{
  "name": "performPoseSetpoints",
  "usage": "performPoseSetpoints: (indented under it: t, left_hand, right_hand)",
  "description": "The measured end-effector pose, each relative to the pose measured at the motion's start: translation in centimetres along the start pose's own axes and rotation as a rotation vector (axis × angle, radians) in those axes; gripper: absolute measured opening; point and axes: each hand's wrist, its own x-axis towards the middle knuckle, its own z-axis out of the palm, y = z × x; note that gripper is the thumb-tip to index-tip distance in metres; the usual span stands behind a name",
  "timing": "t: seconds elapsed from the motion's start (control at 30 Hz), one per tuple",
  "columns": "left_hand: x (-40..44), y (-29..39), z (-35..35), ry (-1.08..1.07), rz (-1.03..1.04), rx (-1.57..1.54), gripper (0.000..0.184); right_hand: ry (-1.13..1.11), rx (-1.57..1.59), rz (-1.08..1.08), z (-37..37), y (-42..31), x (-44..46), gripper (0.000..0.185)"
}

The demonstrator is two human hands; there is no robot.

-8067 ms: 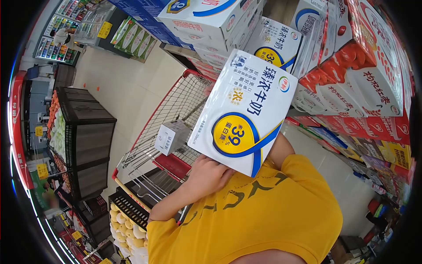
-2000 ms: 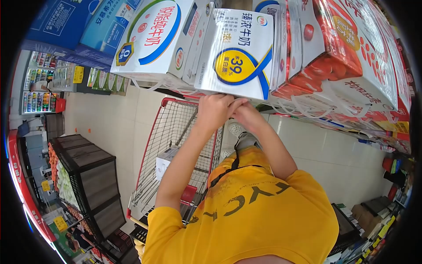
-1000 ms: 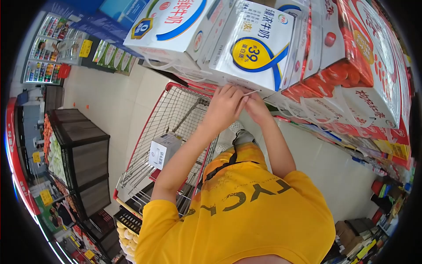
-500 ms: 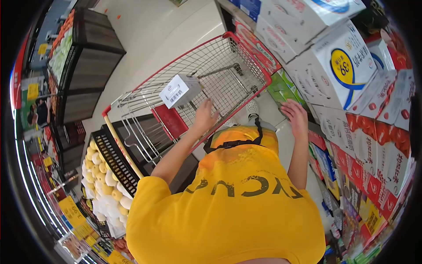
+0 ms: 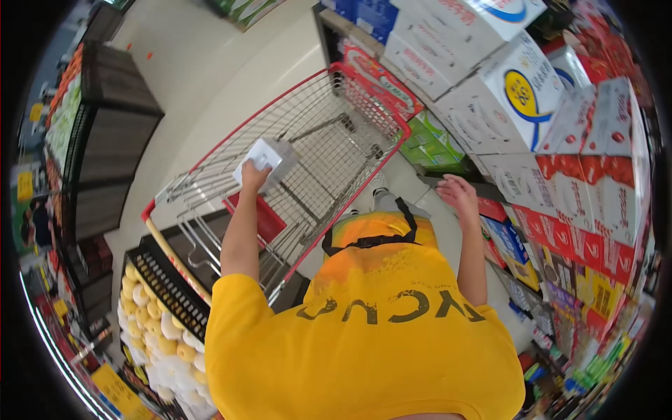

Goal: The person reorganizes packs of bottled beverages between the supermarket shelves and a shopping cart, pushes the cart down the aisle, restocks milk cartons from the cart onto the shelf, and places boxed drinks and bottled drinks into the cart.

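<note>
A small white box [image 5: 274,157] is in the red-rimmed shopping cart [image 5: 318,133], near the red panel [image 5: 262,218]. My left hand [image 5: 253,175] is on the near side of this box, its fingers against it; the grip's underside is hidden. To the right of the cart my right hand [image 5: 458,192] hangs in the air, fingers apart and slightly bent, holding nothing. Beyond it, a white milk box with a yellow circle [image 5: 514,94] sits on the stacked cartons.
Stacked red and white cartons [image 5: 584,178] line the right side. Green packs [image 5: 430,143] lie low beside the cart. Round yellow fruit [image 5: 157,329] is at lower left, behind a black rack [image 5: 170,283]. A dark produce stand [image 5: 112,119] stands at left.
Both hands have left the milk box on the stack. My left hand has moved left onto the small box in the cart. My right hand has come away empty, and the view has turned.
</note>
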Motion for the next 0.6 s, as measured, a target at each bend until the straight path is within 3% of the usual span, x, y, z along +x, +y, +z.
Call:
performPoseSetpoints:
  t: [0.2, 0.33, 0.5, 0.53, 0.6]
  left_hand:
    - [0.4, 0.5, 0.7, -0.273, -0.064, 0.018, 0.066]
    - [-0.5, 0.2, 1.8, -0.251, -0.017, 0.092, 0.051]
    - [-3.6, 0.9, 1.9, -0.304, 0.048, 0.190, 0.055]
    - [-4.7, 1.6, 1.5, -0.347, 0.170, 0.262, 0.053]
    - [-5.3, -0.1, 3.9, -0.353, 0.112, 0.230, 0.050]
  right_hand:
    - [0.077, 0.054, 0.013, -1.8, 3.6, -2.3, 0.024]
    - [0.083, 0.033, 0.049, -1.5, 5.2, -2.2, 0.025]
    - [0.055, 0.075, 0.037, -0.2, 4.7, -1.2, 0.027]
    - [0.038, 0.067, 0.036, 0.1, 4.6, -0.9, 0.027]
    - [0.022, 0.076, 0.029, 0.2, 4.8, -0.3, 0.026]
